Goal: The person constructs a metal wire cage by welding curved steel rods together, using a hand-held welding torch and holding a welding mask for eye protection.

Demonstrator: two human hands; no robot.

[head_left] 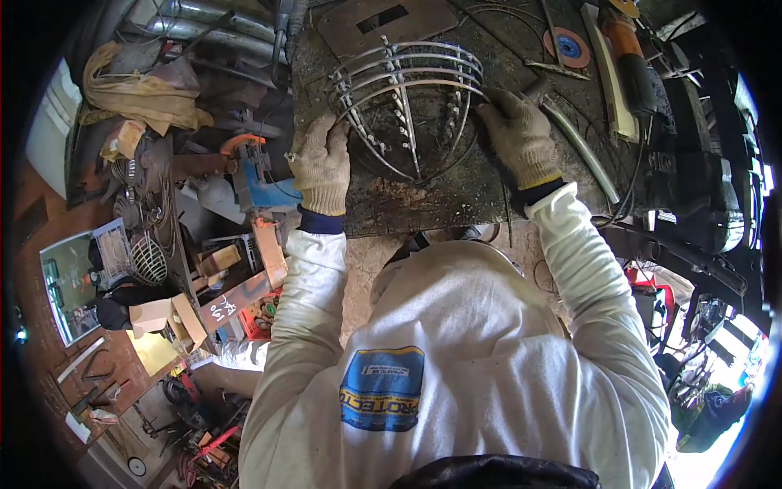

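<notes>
A cage-like frame of bent metal rods (399, 99) stands on the dark workbench (383, 208) in front of me. Several curved bars cross its far side, and upright strips with small stubs run down to a rounded near edge. My left hand (320, 167), in a knitted work glove, is closed around the frame's left side. On the opposite side my right hand (521, 138), gloved likewise, has its fingers curled at the outer rod. The gloves hide the exact contact points. Beside my right hand lies a bare metal tube (582, 151).
An orange and black angle grinder (627, 57), a round abrasive disc (570, 49) and a slotted metal plate (342, 33) lie toward the back. Cables hang by the bench's right side. Cloths (138, 90), cardboard boxes (151, 314) and a blue tool (265, 183) crowd the left.
</notes>
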